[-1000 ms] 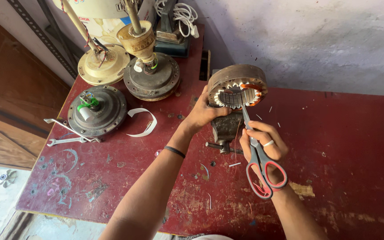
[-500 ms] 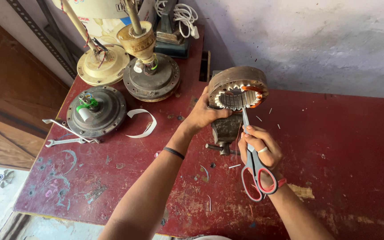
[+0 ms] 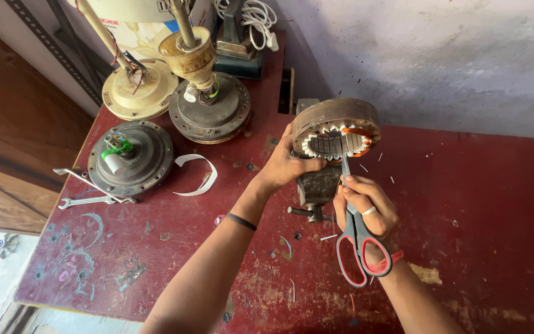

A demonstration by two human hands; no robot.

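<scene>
a: nearest to the wearer, on the near side of the vise [image 3: 317, 188], where is the right hand [image 3: 366, 207]?

b: just near and a little right of the vise, fingers curled round the shank of the scissors [image 3: 355, 232]. the red and grey loops hang down toward the wrist, not threaded by any finger that i can see. blades look shut together.

a: and the long axis of the scissors?

b: it runs near to far, almost straight away from the wearer. the tip points up at the stator ring [image 3: 336, 131] that sits atop the vise, reaching its lower toothed edge.

a: the left hand [image 3: 287, 164]?

b: on the left side of the vise, pressed on the ring's left rim, thumb laid toward the slots, fingers wrapped behind. it grips the ring; the right grips only the scissors.

a: so which hand is nearer the ring?

b: the left touches it. the right stays just short, joined to it by the blade alone.

a: how does the ring lie?

b: tilted, its open face turned toward the wearer, white slot liners round the inside, some copper-orange winding at its right side.

a: farther than the vise?

b: left of it on the red bench [image 3: 156, 260], a grey fan motor housing [image 3: 132, 156] with a spanner [image 3: 88, 201] beside it, well apart from both hands.
</scene>
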